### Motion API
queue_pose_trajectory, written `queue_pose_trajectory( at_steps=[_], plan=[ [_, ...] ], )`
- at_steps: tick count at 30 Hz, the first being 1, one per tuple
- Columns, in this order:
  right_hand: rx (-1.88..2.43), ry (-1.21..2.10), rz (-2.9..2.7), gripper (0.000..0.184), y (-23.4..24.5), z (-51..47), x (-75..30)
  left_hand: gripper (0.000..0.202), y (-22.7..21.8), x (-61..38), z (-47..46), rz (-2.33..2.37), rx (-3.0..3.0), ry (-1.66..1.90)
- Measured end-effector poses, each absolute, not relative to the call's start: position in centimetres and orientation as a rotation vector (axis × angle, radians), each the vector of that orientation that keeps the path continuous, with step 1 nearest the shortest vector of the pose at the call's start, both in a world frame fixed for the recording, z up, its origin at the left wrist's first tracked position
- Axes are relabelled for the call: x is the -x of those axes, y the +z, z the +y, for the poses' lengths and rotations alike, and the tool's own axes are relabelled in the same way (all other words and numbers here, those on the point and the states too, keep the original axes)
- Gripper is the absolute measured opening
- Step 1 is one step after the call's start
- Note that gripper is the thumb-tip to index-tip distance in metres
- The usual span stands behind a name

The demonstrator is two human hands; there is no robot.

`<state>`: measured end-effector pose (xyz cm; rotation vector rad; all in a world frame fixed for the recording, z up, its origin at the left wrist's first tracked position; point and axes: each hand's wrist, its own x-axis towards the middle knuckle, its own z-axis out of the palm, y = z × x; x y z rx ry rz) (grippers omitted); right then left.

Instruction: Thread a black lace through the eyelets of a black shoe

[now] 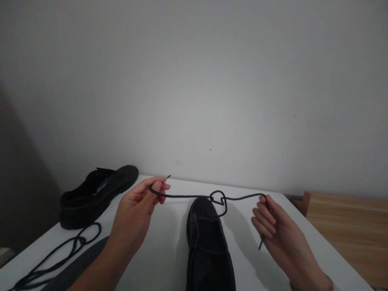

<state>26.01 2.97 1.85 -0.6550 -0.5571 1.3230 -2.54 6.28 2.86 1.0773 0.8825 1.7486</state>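
A thin black shoelace stretches between my two hands above a white table. My left hand pinches one end near its tip. At the right, my right hand grips the other end, whose tip hangs below the fingers. A loose knot or loop sits in the lace's middle, just above the toe of a black shoe that lies between my hands, toe pointing away from me.
A second black shoe lies at the table's far left. Another black lace is coiled on the table's left part beside a dark strip. A wooden surface adjoins at right. A pale wall stands behind.
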Motion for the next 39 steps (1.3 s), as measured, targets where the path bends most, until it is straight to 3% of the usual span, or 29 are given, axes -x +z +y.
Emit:
queue_pose_trajectory(
  at_steps=[5,11,16,22,26,29,32,36,37,39],
  plan=[
    [0.607,1.282,-0.464,0.031,1.7,4.2,-28.6,0.032,3.3,3.8,7.6,0.832,-0.820,1.918],
    [0.566,1.210,-0.390,0.024,1.7,4.6,-30.3,0.005,3.2,5.5,8.9,0.770,-0.589,2.016],
    [0.536,1.149,-0.330,0.010,1.9,4.8,-31.7,0.020,3.1,6.5,9.8,0.776,-0.407,2.071],
    [0.497,1.127,-0.321,0.027,2.5,4.9,-32.7,0.035,3.4,7.2,9.8,0.796,-0.336,2.188],
    [0.523,1.098,-0.358,0.014,2.2,5.2,-33.2,0.030,3.5,8.1,10.0,0.801,-0.359,2.257],
    [0.569,1.149,-0.437,0.031,1.7,5.3,-32.3,0.023,3.2,7.7,10.2,0.830,-0.487,2.279],
    [0.632,1.213,-0.531,0.038,1.2,5.2,-30.4,0.011,2.7,6.2,9.9,0.862,-0.717,2.191],
    [0.715,1.240,-0.642,0.043,0.4,4.6,-28.1,0.056,2.2,4.1,8.7,0.928,-1.060,1.932],
    [0.736,1.248,-0.665,0.044,0.2,4.5,-27.8,0.055,2.1,3.7,8.3,0.949,-1.148,1.850],
    [0.774,1.266,-0.707,0.046,-0.2,4.2,-27.3,0.035,1.9,2.9,7.5,0.992,-1.324,1.687]
  ],
)
